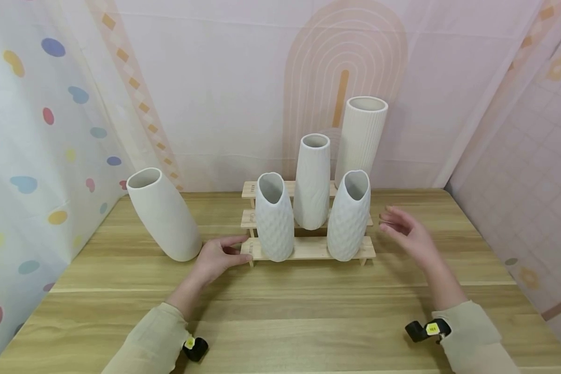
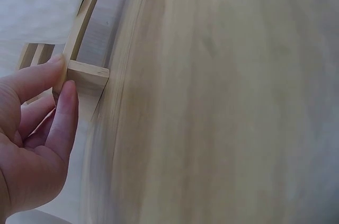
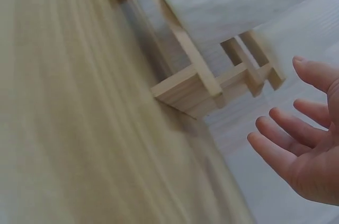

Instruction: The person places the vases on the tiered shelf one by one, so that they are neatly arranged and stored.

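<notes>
A three-tier wooden stand (image 1: 310,248) carries several white vases. My left hand (image 1: 218,258) pinches the left end of its lowest board between thumb and fingers; the left wrist view shows this hand (image 2: 39,134) at the corner of the wooden stand (image 2: 87,73). To the right of the stand my right hand (image 1: 409,234) hovers apart from it, fingers relaxed and holding nothing. On the lowest board stand a dimpled vase (image 1: 276,226) at the left and another dimpled vase (image 1: 349,223) at the right. A taller vase (image 1: 312,182) is on the middle tier, a ribbed vase (image 1: 362,135) on the top one.
A smooth white vase (image 1: 165,215) stands on the wooden table (image 1: 308,317), left of the stand and close to my left hand. Patterned curtains (image 1: 205,93) hang behind the table and along both sides.
</notes>
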{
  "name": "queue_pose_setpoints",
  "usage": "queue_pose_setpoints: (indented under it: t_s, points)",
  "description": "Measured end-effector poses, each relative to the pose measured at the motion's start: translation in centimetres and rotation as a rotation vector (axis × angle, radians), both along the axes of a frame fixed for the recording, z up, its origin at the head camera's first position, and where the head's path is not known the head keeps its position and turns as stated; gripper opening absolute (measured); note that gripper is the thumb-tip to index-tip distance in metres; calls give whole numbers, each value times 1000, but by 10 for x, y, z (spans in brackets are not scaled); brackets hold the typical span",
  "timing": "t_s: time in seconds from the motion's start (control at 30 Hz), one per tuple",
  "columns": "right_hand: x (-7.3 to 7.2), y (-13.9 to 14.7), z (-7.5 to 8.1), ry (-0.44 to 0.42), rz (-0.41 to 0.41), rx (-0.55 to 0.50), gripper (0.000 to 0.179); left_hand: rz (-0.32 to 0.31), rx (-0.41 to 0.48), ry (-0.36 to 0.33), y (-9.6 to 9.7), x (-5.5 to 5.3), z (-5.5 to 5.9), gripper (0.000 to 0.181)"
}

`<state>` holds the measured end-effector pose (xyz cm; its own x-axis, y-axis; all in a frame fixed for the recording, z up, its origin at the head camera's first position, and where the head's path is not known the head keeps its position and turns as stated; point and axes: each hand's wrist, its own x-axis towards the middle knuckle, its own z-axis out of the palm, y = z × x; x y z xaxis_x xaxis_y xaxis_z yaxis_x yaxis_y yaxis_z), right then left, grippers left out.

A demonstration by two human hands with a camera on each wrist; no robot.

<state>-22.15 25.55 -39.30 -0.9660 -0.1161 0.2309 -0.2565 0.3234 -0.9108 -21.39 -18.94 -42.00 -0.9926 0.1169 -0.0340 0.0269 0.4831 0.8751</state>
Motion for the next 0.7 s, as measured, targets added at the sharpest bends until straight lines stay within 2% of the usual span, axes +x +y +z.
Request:
queue_pose_setpoints:
  t_s: [0.2,0.37,0.53,0.7]
  points:
    - [6,-1,-12,-23,49,31,57,-18,0,25,-2,2,0,55]
    - [12,-2,-20,-55,108,13,59,-81,65,57,-9,8,-1,53]
    - [15,-4,-23,-101,123,-4,62,-133,136,50,-23,19,-1,55]
    - [16,-6,-23,-122,123,30,63,-174,159,81,-41,32,4,54]
